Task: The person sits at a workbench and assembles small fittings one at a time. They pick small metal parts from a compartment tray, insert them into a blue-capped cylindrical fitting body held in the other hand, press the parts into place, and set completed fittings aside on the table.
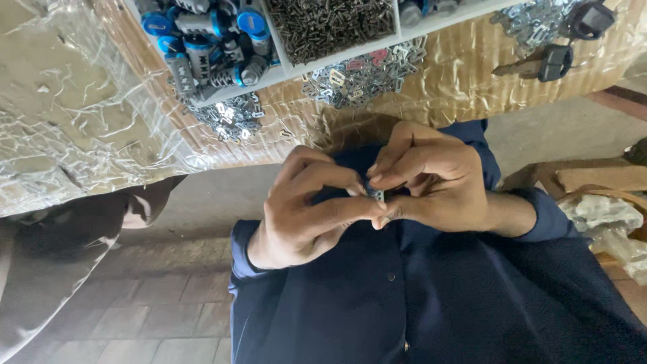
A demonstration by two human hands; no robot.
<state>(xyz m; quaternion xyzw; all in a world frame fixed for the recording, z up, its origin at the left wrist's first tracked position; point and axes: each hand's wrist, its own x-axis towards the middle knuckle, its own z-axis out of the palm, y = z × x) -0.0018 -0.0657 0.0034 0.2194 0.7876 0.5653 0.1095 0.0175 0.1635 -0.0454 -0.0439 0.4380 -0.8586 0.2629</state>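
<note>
Head view: workbench (81, 135), wrapped in crinkled plastic, fills ten to two o'clock; a white tray (404, 27) on it holds blue-capped cylinders (202, 40) and dark screws (337, 23), with loose metal plates (357, 77) at twelve. Centre frame, the left hand (303, 216) and right hand (431, 182) pinch closed on one small metal piece (377, 195) held over the lap. Risk: it could slip to the floor, the fingertip hold being slight. Fingers hide most of the piece; its shape is unclear.
</note>
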